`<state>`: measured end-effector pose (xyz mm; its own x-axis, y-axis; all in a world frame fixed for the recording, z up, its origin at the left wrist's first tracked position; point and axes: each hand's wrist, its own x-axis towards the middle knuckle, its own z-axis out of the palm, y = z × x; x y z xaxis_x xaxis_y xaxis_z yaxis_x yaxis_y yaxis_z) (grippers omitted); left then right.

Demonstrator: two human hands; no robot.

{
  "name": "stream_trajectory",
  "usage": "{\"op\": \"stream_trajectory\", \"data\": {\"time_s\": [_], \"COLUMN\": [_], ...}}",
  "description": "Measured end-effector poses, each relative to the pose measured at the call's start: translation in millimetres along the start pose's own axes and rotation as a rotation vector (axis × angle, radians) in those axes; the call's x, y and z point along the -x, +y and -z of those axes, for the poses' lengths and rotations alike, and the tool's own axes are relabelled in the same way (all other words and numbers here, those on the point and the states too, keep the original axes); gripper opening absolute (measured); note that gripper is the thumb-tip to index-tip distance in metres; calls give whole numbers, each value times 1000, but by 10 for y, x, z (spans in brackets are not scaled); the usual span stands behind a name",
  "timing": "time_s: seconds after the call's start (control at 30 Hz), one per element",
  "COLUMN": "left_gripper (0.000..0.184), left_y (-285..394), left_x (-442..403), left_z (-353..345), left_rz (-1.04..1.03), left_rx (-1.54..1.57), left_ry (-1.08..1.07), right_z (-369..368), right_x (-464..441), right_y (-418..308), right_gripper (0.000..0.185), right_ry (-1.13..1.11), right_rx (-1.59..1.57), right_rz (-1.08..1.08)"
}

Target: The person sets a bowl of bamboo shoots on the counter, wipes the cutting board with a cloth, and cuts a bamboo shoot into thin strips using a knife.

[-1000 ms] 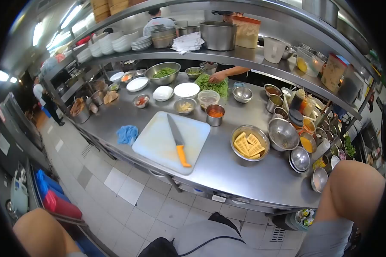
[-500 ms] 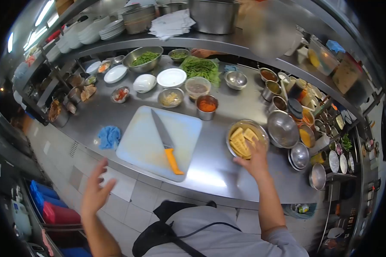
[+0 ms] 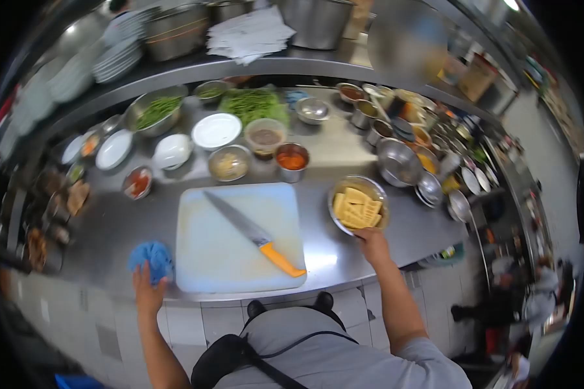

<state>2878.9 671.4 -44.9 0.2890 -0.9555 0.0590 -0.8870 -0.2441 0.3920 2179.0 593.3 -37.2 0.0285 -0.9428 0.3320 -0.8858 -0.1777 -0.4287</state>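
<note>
My left hand [image 3: 149,290] reaches the crumpled blue cloth [image 3: 152,255] left of the cutting board, its fingers apart and touching the cloth's near edge. With my right hand [image 3: 374,247] I grip the near rim of a metal bowl [image 3: 332,219] holding yellow slices [image 3: 357,207], which look like bamboo shoots. The white cutting board [image 3: 204,243] lies between my hands. On it rests a kitchen knife [image 3: 253,232] with a yellow handle, its tip pointing away to the left.
Behind the board stand a bowl of pale chopped pieces [image 3: 229,164], a pot of red sauce [image 3: 292,161] and a white plate [image 3: 216,131]. Green beans [image 3: 253,104] lie farther back. Metal bowls [image 3: 399,162] crowd the right. A shelf edge [image 3: 253,70] overhangs the back.
My left hand has come down from the air onto the blue cloth. My right hand has moved from over the yellow slices to the bowl's near rim. The view has shifted.
</note>
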Motion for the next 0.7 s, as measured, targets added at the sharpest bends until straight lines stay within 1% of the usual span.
{"op": "stream_trajectory", "data": {"time_s": [0.03, 0.07, 0.1, 0.13, 0.17, 0.2, 0.23, 0.27, 0.33, 0.37, 0.43, 0.47, 0.53, 0.57, 0.63, 0.67, 0.7], "left_gripper": [82, 74, 66, 66, 60, 55, 55, 53, 52, 52, 52, 52, 52, 52, 52, 52, 51], "left_y": [-277, -571, -724, -696, -628, -569, -573, -596, -638, -643, -646, -629, -599, -574, -539, -542, -545], "left_x": [-115, -226, -334, -399, -398, -371, -343, -317, -329, -338, -324, -315, -296, -284, -259, -264, -270], "left_z": [-254, -554, -712, -747, -803, -836, -842, -821, -769, -784, -785, -776, -752, -745, -754, -763, -770], "left_rz": [-40, -52, -60, -84, -57, -20, -19, -36, -57, -64, -69, -68, -60, -46, -25, -19, -13], "left_rx": [14, 5, -7, -5, -20, -32, -26, -13, -7, -28, -51, -31, -8, 2, 19, 25, 30], "left_ry": [-24, 61, 148, 129, 225, 323, 314, 337, 370, 371, 379, 379, 390, 395, 409, 413, 416], "right_z": [46, 89, 124, 170, 234, 310, 353, 316, 174, 128, 67, 42, -30, -51, -68, -66, -66], "right_x": [59, 108, 152, 174, 179, 152, 110, 80, -4, -59, -181, -232, -334, -360, -389, -403, -394], "right_y": [-113, -247, -364, -457, -533, -594, -631, -618, -622, -643, -685, -681, -634, -592, -453, -396, -335], "right_gripper": [22, 22, 21, 16, 16, 16, 16, 16, 23, 23, 34, 34, 42, 42, 42, 42, 43], "right_ry": [15, -39, -94, -123, -120, -215, -313, -316, -76, -73, -339, -335, -450, -446, -441, -436, -360], "right_rx": [27, 19, 2, 4, 12, 26, 38, 42, 149, 142, 426, 424, 510, 512, 303, 307, 227], "right_rz": [-38, -69, -99, -126, -150, -187, -215, -215, -208, -207, -225, -216, -240, -230, -317, -307, -363]}}
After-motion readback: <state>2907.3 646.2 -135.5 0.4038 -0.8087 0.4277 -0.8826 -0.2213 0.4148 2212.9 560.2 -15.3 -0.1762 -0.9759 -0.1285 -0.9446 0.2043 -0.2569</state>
